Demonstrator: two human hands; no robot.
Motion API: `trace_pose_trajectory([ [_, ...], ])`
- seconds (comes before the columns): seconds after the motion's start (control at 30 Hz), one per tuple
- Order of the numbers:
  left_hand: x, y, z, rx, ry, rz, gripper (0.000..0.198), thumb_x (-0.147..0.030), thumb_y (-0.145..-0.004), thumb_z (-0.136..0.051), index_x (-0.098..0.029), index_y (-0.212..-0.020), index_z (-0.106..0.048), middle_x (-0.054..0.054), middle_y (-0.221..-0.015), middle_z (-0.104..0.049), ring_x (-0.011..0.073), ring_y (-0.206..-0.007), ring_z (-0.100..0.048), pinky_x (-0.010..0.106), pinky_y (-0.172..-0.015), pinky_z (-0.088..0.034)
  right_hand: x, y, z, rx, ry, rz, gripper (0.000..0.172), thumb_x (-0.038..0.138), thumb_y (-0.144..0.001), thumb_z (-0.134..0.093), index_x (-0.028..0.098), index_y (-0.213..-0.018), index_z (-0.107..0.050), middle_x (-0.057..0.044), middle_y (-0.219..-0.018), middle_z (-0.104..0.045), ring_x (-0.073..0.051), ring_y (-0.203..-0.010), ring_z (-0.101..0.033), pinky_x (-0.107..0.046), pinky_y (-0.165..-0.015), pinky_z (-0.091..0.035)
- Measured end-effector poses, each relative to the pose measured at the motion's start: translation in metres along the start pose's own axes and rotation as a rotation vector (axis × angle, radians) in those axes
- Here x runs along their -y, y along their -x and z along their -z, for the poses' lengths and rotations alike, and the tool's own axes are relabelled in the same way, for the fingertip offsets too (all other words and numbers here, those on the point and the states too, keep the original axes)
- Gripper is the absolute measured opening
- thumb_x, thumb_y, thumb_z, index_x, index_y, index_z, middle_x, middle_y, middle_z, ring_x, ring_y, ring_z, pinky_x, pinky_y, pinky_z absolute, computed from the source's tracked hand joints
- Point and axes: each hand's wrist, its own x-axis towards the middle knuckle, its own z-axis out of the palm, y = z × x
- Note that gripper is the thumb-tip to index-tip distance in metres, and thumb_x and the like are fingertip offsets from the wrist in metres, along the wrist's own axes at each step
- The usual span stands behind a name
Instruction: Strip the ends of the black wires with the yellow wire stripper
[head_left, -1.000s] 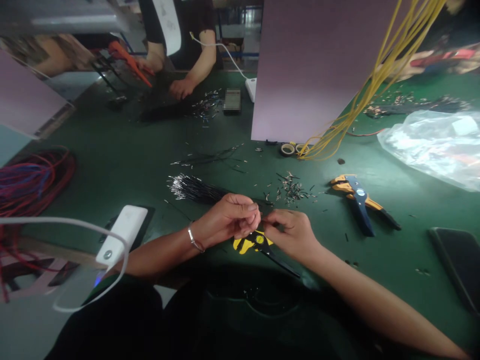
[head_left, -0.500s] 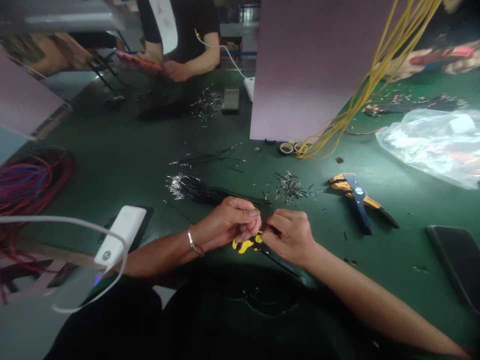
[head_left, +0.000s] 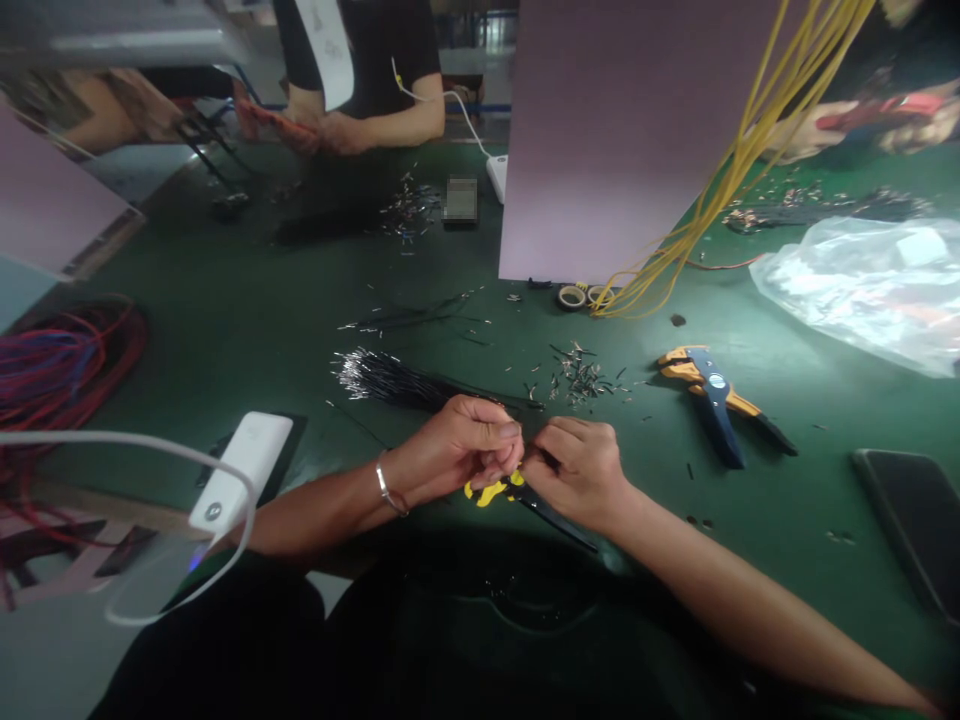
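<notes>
My left hand (head_left: 480, 440), with a silver bracelet at its wrist, is closed in a pinch, thumb against curled fingers. What sits in that pinch is too small to make out. Close beside it, my right hand (head_left: 579, 468) has its fingers curled and pressed together, and their contents are hidden. Under both hands lies a yellow and black hand tool (head_left: 491, 492), partly covered. A bundle of thin black wires (head_left: 405, 382) with bare silvery ends lies just beyond my left hand. Short black wire scraps (head_left: 581, 378) are scattered beyond my right hand.
Wire strippers (head_left: 712, 395) and a dark phone (head_left: 911, 520) lie on the right. A white power bank (head_left: 241, 470) and red-blue wire coils (head_left: 67, 360) are on the left. Yellow wires (head_left: 720, 210) hang by a pink divider (head_left: 600, 140). A plastic bag (head_left: 862, 285) lies far right. Co-workers sit opposite.
My hands stay almost in the same place, close together. Across the table, a co-worker's hands and the red tool shift slightly.
</notes>
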Motion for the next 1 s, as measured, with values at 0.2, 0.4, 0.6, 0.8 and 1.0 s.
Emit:
trace_pose_trajectory([
  [0.2, -0.0003, -0.0004, -0.0008, -0.020, -0.009, 0.003, 0.034, -0.031, -0.078, -0.067, -0.011, -0.054, -0.056, 0.002, -0.056, -0.058, 0.0049, -0.039, -0.045, 0.016, -0.033, -0.031, -0.0019, 0.0010, -0.0007, -0.005, 0.013, 0.005, 0.027, 0.009, -0.073, -0.049, 0.021, -0.049, -0.045, 0.002, -0.045, -0.044, -0.011, -0.042, -0.040, -0.027, -0.046, -0.032],
  [0.4, -0.0011, 0.0000, -0.0022, -0.029, -0.017, 0.006, 0.034, -0.032, -0.078, -0.068, -0.011, -0.053, -0.056, 0.002, -0.055, -0.058, 0.0053, -0.039, -0.046, 0.017, -0.033, -0.031, -0.0027, 0.0027, -0.0021, -0.006, 0.042, 0.004, 0.026, 0.009, -0.073, -0.047, 0.021, -0.050, -0.046, 0.003, -0.045, -0.045, -0.011, -0.042, -0.040, -0.027, -0.046, -0.032],
  [0.6, -0.0006, 0.0003, -0.0016, -0.014, -0.003, -0.008, 0.032, -0.028, -0.080, -0.065, -0.011, -0.054, -0.057, 0.002, -0.055, -0.057, 0.0058, -0.039, -0.046, 0.017, -0.033, -0.031, -0.0043, 0.0044, -0.0051, -0.026, 0.050, 0.009, 0.025, 0.010, -0.075, -0.047, 0.021, -0.052, -0.048, 0.002, -0.045, -0.048, -0.011, -0.042, -0.043, -0.027, -0.047, -0.033],
  [0.8, -0.0012, 0.0005, -0.0028, -0.023, -0.001, -0.020, 0.032, -0.027, -0.080, -0.065, -0.010, -0.054, -0.057, 0.002, -0.055, -0.057, 0.0057, -0.038, -0.045, 0.017, -0.033, -0.029, -0.0061, 0.0054, -0.0057, -0.025, 0.063, -0.004, 0.024, 0.009, -0.073, -0.049, 0.020, -0.052, -0.048, 0.002, -0.046, -0.048, -0.012, -0.043, -0.044, -0.027, -0.047, -0.033],
  [1.0, -0.0016, -0.0002, -0.0027, -0.034, -0.012, -0.012, 0.032, -0.028, -0.080, -0.065, -0.010, -0.054, -0.057, 0.002, -0.055, -0.057, 0.0051, -0.038, -0.044, 0.017, -0.033, -0.029, -0.0075, 0.0060, -0.0062, -0.027, 0.075, -0.007, 0.025, 0.009, -0.073, -0.049, 0.021, -0.051, -0.048, 0.002, -0.046, -0.048, -0.012, -0.044, -0.044, -0.027, -0.047, -0.032],
])
